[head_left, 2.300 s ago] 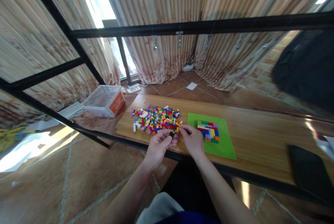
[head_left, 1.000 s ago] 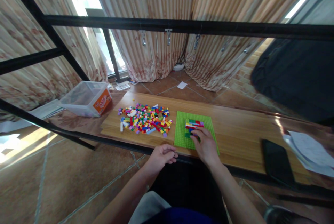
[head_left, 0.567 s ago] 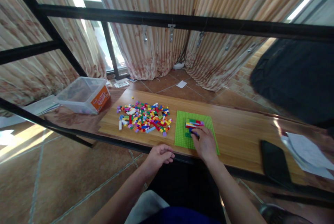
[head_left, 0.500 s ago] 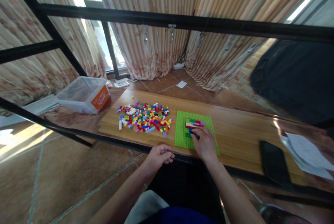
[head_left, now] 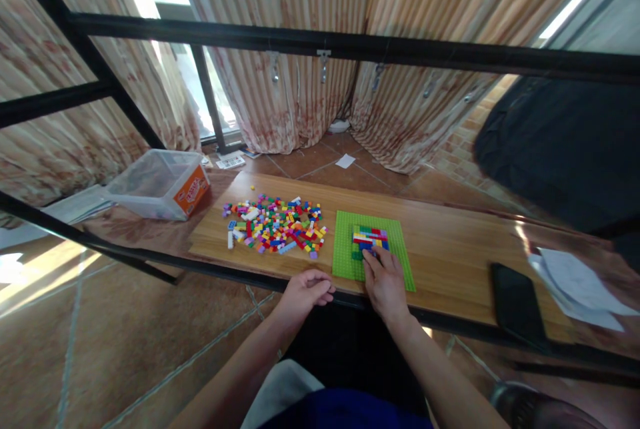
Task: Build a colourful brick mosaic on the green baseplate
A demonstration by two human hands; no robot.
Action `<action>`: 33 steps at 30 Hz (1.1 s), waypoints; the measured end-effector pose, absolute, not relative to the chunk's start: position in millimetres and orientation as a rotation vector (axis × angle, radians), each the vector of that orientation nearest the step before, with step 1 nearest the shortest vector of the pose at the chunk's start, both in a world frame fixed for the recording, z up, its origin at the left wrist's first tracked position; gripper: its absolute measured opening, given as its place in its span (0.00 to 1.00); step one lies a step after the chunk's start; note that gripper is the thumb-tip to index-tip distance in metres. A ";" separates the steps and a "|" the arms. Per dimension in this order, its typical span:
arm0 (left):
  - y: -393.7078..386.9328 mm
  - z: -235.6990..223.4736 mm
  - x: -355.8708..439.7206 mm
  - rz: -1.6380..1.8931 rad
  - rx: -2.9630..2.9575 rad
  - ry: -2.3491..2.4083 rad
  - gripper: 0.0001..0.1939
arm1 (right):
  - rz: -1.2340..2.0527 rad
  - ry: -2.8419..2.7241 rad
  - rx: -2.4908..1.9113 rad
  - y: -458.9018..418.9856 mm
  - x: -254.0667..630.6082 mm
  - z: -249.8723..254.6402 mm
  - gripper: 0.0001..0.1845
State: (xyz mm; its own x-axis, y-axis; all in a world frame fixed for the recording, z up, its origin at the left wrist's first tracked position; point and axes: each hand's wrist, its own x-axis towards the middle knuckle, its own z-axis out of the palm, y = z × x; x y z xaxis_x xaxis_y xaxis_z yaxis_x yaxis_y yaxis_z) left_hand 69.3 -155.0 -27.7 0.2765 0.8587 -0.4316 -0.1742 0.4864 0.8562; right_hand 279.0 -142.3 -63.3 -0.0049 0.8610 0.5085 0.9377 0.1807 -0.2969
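Note:
A green baseplate lies on the wooden table with a small multicoloured brick build on its middle. My right hand lies flat on the plate's near part, its fingers stretched forward and the tips touching the near edge of the build. My left hand rests at the table's front edge, left of the plate. Its fingers are curled in against the thumb, and I cannot see what is inside them. A pile of loose coloured bricks lies to the left of the plate.
A clear plastic box with an orange label stands at the table's far left. A black phone and white papers lie at the right. A black metal frame bar crosses overhead, and curtains hang behind.
My right hand left the loose brick pile and came onto the baseplate, fingertips at the build. My left hand drew back to the table's front edge. The view shifted a little.

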 end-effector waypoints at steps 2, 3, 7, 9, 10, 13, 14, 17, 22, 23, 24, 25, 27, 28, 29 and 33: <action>-156.0 -20.9 72.0 0.825 0.779 1.058 0.12 | -0.161 -1.892 -1.697 -143.7 279.0 -63.3 0.18; -156.4 -18.3 73.1 0.837 0.768 1.048 0.12 | -0.147 -1.900 -1.696 -144.0 279.2 -62.5 0.19; -157.5 -12.9 75.0 0.870 0.729 0.996 0.13 | -0.073 -1.843 -1.666 -149.5 277.9 -54.5 0.19; -158.4 -12.3 75.0 0.875 0.737 0.988 0.14 | -0.040 -1.745 -1.631 -159.1 273.0 -48.6 0.19; -159.2 -12.3 75.2 0.873 0.744 0.989 0.13 | -0.010 -1.694 -1.610 -166.0 268.9 -45.4 0.19; -162.4 -12.5 76.9 0.847 0.756 0.982 0.12 | 0.205 -1.601 -1.554 -190.7 251.5 -35.9 0.16; -163.7 -12.6 78.0 0.837 0.759 0.973 0.12 | 0.304 -1.594 -1.543 -198.4 245.0 -33.0 0.16; -167.4 -13.3 81.5 0.811 0.773 0.936 0.11 | 0.490 -1.597 -1.481 -212.8 229.0 -25.6 0.15; -169.0 -15.8 83.3 0.780 0.778 0.864 0.13 | 0.582 -1.558 -1.443 -211.6 220.8 -18.6 0.11; -168.7 -16.0 83.2 0.780 0.767 0.853 0.14 | 0.586 -1.559 -1.439 -210.3 221.1 -18.1 0.11; -168.3 -15.8 83.3 0.782 0.756 0.846 0.15 | 0.587 -1.564 -1.436 -209.0 221.7 -17.9 0.11; -168.0 -15.2 83.6 0.784 0.747 0.841 0.15 | 0.583 -1.571 -1.433 -207.7 222.7 -18.0 0.11; -167.6 -13.1 85.2 0.783 0.740 0.838 0.16 | 0.561 -1.587 -1.433 -203.8 226.2 -18.6 0.11; -167.5 -11.8 86.4 0.778 0.742 0.843 0.16 | 0.538 -1.593 -1.437 -200.9 229.0 -19.0 0.11; -167.2 -10.5 87.8 0.773 0.745 0.851 0.16 | 0.503 -1.596 -1.445 -197.1 232.4 -19.4 0.11; -164.0 -7.1 91.3 0.773 0.793 0.903 0.18 | 0.304 -1.586 -1.495 -173.4 251.1 -21.5 0.13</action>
